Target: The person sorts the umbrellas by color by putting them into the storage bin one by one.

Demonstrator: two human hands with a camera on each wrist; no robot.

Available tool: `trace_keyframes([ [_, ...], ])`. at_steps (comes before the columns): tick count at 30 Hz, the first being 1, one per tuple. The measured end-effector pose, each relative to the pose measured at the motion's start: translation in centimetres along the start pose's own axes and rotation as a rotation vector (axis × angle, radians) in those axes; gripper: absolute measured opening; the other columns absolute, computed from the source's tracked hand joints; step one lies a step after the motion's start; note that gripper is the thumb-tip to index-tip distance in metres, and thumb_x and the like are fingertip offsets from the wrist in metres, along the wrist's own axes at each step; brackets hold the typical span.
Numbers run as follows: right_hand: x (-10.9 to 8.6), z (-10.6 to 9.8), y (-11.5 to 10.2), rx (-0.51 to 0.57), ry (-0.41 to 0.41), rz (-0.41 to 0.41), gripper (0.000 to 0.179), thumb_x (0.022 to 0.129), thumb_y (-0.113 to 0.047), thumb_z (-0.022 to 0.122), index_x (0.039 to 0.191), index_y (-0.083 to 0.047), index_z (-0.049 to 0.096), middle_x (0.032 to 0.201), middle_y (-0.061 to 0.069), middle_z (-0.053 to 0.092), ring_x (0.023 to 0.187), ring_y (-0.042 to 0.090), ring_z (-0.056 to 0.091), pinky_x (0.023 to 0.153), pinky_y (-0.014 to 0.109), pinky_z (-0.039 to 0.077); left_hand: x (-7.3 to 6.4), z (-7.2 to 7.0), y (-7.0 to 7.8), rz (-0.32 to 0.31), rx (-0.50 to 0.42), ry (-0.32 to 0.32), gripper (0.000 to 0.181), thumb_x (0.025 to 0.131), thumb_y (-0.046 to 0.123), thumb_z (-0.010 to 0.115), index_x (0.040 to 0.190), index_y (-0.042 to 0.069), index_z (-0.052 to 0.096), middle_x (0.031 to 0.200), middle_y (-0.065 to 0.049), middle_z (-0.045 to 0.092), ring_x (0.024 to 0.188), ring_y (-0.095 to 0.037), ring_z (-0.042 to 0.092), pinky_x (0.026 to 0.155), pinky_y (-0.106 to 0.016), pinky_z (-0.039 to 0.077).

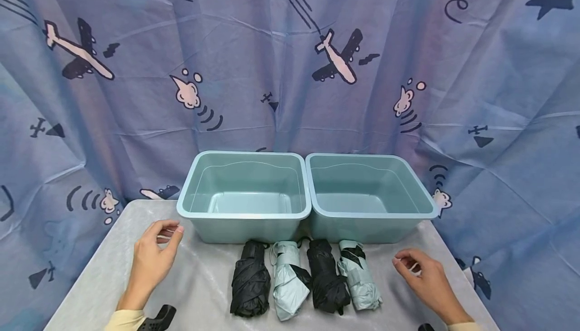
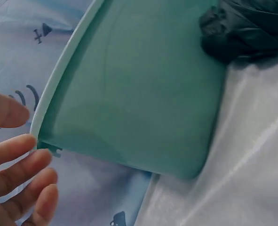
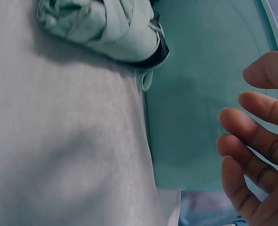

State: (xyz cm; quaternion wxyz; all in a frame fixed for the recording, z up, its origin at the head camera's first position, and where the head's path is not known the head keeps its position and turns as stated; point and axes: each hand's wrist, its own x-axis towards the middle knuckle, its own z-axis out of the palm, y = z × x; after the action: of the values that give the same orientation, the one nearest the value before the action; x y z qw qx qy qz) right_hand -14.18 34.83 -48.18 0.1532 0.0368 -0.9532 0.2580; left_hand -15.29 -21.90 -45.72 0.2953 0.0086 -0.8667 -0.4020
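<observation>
In the head view my left hand (image 1: pixel 153 256) hovers at the left of the table, its fingers loosely curved around nothing. My right hand (image 1: pixel 427 279) is likewise relaxed and bare on the right side. Between them lie folded umbrellas in a row: a black umbrella (image 1: pixel 250 280), a pale green umbrella (image 1: pixel 290 285), a second black umbrella (image 1: pixel 327 278) and a second pale green umbrella (image 1: pixel 360 276). The right wrist view shows that last umbrella (image 3: pixel 106 30) apart from my fingers. Behind the row stand a left green bin (image 1: pixel 240 227) and a right green bin (image 1: pixel 362 227).
Both bins stand side by side on the grey-white table (image 1: pixel 199 290), nearly touching at their rims, with nothing visible inside. A blue patterned curtain (image 1: pixel 281 69) hangs right behind the table. Black wrist gear (image 1: pixel 158 318) sits by the left sleeve.
</observation>
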Motion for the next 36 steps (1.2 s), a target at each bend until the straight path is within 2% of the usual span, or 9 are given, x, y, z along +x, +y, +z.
trace_keyframes([
  [3, -0.2, 0.4, -0.4, 0.051, 0.003, -0.005, 0.007, 0.091, -0.014, 0.078, 0.096, -0.013, 0.072, 0.079, -0.009, 0.062, 0.072, 0.003, 0.055, 0.06, 0.025, 0.049, 1.0, 0.3, 0.0, -0.056, -0.072, 0.028, 0.026, 0.097, 0.014, 0.068, 0.118, -0.002, 0.067, 0.106, -0.013, 0.067, 0.093, -0.017, 0.061, 0.079, -0.013, 0.045],
  [7, -0.4, 0.8, -1.0, 0.108, -0.008, -0.011, 0.009, 0.09, -0.013, 0.078, 0.098, -0.013, 0.073, 0.081, -0.009, 0.063, 0.073, 0.002, 0.057, 0.062, 0.026, 0.051, 2.4, 0.9, -0.2, -0.135, -0.159, 0.001, 0.039, 0.101, 0.019, 0.062, 0.134, -0.002, 0.059, 0.123, -0.02, 0.058, 0.11, -0.031, 0.058, 0.09, -0.029, 0.045],
  [12, -0.4, 1.3, -1.4, 0.134, -0.052, 0.013, 0.015, 0.09, -0.012, 0.078, 0.104, -0.01, 0.072, 0.085, -0.006, 0.065, 0.077, 0.004, 0.059, 0.064, 0.027, 0.052, 4.1, 1.9, -0.5, -0.207, -0.243, -0.137, 0.053, 0.107, 0.026, 0.052, 0.153, 0.003, 0.041, 0.14, -0.027, 0.045, 0.127, -0.042, 0.047, 0.102, -0.051, 0.039],
  [16, -0.4, 1.7, -1.6, 0.128, -0.057, 0.012, 0.019, 0.09, -0.013, 0.078, 0.107, -0.01, 0.072, 0.091, -0.003, 0.067, 0.081, 0.007, 0.06, 0.066, 0.029, 0.053, 5.1, 2.4, -0.7, -0.234, -0.283, -0.247, 0.057, 0.109, 0.028, 0.045, 0.16, 0.006, 0.029, 0.157, -0.027, 0.032, 0.14, -0.045, 0.034, 0.111, -0.059, 0.031],
  [20, -0.5, 1.9, -1.7, 0.129, -0.053, -0.013, 0.025, 0.089, -0.013, 0.079, 0.113, -0.01, 0.072, 0.098, 0.002, 0.067, 0.084, 0.009, 0.06, 0.066, 0.029, 0.053, 5.9, 2.8, -1.0, -0.237, -0.281, -0.309, 0.058, 0.11, 0.026, 0.042, 0.162, 0.007, 0.023, 0.165, -0.022, 0.019, 0.151, -0.041, 0.015, 0.12, -0.059, 0.015],
  [22, -0.5, 2.1, -1.7, 0.138, -0.058, -0.025, 0.028, 0.089, -0.012, 0.079, 0.116, -0.01, 0.072, 0.1, 0.004, 0.067, 0.085, 0.01, 0.06, 0.066, 0.029, 0.053, 6.3, 3.0, -1.1, -0.241, -0.281, -0.327, 0.058, 0.111, 0.026, 0.039, 0.163, 0.008, 0.02, 0.166, -0.02, 0.016, 0.153, -0.039, 0.01, 0.122, -0.058, 0.01],
  [25, -0.4, 2.2, -1.7, 0.146, -0.08, -0.023, 0.031, 0.089, -0.013, 0.079, 0.119, -0.011, 0.071, 0.102, 0.004, 0.066, 0.087, 0.011, 0.06, 0.067, 0.029, 0.053, 6.8, 3.2, -1.3, -0.255, -0.296, -0.343, 0.058, 0.111, 0.025, 0.037, 0.164, 0.011, 0.017, 0.168, -0.018, 0.013, 0.153, -0.038, 0.009, 0.122, -0.056, 0.01],
  [29, -0.3, 2.4, -1.7, 0.157, -0.112, 0.005, 0.034, 0.09, -0.014, 0.079, 0.123, -0.012, 0.07, 0.103, 0.004, 0.066, 0.089, 0.016, 0.061, 0.068, 0.031, 0.054, 7.3, 3.5, -1.7, -0.254, -0.367, -0.341, 0.057, 0.111, 0.019, 0.037, 0.163, 0.009, 0.017, 0.168, -0.019, 0.012, 0.153, -0.037, 0.01, 0.123, -0.053, 0.01],
  [36, -0.2, 2.8, -1.6, 0.211, -0.182, 0.061, 0.046, 0.091, -0.021, 0.078, 0.134, -0.015, 0.064, 0.115, 0.01, 0.064, 0.098, 0.024, 0.062, 0.071, 0.031, 0.052, 7.2, 3.9, -2.3, -0.245, -0.482, -0.321, 0.057, 0.11, 0.016, 0.038, 0.163, 0.008, 0.018, 0.168, -0.017, 0.012, 0.153, -0.035, 0.008, 0.123, -0.052, 0.009],
])
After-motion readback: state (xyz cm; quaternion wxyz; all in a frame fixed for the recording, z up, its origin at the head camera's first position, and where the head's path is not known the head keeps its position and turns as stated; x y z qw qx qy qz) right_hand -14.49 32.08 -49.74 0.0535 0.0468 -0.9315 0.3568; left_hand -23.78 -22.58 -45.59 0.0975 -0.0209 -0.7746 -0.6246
